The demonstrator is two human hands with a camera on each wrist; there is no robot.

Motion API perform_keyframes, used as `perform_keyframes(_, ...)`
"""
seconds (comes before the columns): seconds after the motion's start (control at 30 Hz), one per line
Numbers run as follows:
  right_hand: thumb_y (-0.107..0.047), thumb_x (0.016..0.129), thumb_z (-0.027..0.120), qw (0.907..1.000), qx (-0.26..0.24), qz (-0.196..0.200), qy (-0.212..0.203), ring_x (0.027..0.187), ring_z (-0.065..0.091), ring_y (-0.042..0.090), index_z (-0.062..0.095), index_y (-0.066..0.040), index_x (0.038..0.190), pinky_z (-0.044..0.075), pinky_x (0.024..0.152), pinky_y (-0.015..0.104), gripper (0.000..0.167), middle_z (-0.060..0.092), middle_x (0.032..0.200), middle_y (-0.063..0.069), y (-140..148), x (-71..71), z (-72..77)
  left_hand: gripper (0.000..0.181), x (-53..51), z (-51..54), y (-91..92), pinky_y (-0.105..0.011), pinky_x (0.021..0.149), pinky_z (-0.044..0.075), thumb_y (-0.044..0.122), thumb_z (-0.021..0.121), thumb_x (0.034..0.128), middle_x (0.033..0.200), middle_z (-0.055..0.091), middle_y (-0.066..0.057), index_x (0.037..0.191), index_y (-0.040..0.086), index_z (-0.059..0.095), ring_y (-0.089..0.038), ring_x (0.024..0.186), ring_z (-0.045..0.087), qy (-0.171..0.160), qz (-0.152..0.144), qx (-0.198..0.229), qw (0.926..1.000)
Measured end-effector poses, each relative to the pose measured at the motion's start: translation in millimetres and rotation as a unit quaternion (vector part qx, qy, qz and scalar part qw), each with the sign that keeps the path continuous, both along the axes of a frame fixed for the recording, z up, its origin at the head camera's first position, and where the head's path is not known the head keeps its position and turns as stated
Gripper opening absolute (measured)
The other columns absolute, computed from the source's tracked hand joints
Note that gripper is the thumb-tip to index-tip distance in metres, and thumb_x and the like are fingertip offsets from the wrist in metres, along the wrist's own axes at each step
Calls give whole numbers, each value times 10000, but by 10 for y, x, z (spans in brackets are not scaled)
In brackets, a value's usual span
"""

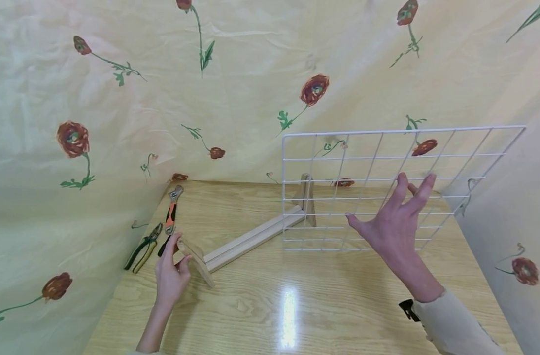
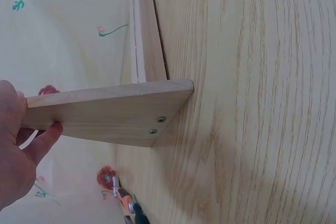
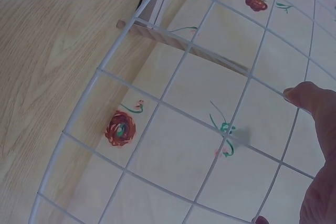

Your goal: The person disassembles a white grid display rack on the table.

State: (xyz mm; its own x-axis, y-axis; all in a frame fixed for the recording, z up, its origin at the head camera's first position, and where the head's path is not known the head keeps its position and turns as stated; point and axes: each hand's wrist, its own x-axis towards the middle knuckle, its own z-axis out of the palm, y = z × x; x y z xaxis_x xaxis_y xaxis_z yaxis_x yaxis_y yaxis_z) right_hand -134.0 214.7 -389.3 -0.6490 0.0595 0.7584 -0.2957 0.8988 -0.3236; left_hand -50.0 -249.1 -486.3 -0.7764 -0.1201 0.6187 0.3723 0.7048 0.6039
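Observation:
A wooden frame stands on the table: a long crossbar (image 1: 252,238) joins a near end board (image 1: 199,266) and a far end board (image 1: 310,202). The left hand (image 1: 170,278) pinches the near board's upper corner between thumb and fingers. Two screw heads show low on that board (image 2: 110,118) in the left wrist view, with the left hand (image 2: 16,156) at its far end. A white wire grid (image 1: 398,131) is held up at the right, partly in front of the far board. The right hand (image 1: 396,236) grips its wires with spread, bent fingers; the thumb touches the grid (image 3: 100,69).
An adjustable wrench (image 1: 171,212) with orange-black handle and pliers (image 1: 146,247) lie at the table's left edge. A dark handle (image 1: 163,246) is partly behind the left hand. Flowered cloth (image 1: 248,98) hangs behind and beside the wood-grain table (image 1: 234,320).

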Motion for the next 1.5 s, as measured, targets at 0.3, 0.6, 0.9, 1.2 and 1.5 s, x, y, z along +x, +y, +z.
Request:
perform_keyframes(0.3,-290,546,975,10000,-42,-11,-71,1277,345,490,167,36,1485,507,695,698,1281,-47,1508,401,19,-3,-8,686,24,10,20,-51,722,487,-231,750,733,1185,609,-288,1357,-54,526,-419,1017,620,-86,72,111,9999)
perform_keyframes(0.6,-272,527,983,9999,-94,-31,-83,1274,347,489,179,36,1480,506,705,701,1285,-43,1515,394,22,-9,-11,663,49,13,30,-76,725,506,-211,762,737,1134,628,-274,1341,-75,526,-393,993,631,78,31,67,9999)
perform_keyframes(0.9,-276,523,984,10000,-64,-26,-33,1261,354,501,182,31,1471,508,716,699,1279,-42,1513,398,26,-26,-21,656,66,14,47,-86,706,518,-206,770,734,1092,642,-252,1330,-69,535,-370,977,642,81,110,64,9999)
perform_keyframes(1.2,-260,516,986,10000,-81,32,19,1251,355,504,191,47,1471,508,709,695,1280,-30,1502,411,24,-34,-38,688,89,23,71,-48,731,484,-233,767,715,1093,646,-239,1338,-50,541,-357,965,644,103,165,70,9998)
perform_keyframes(1.5,-269,514,984,9999,-113,7,-58,1263,350,493,191,57,1471,511,705,694,1285,-45,1515,394,25,-30,-47,660,107,46,84,-155,672,562,-182,787,731,1065,657,-226,1332,-55,546,-317,946,648,204,121,69,9997)
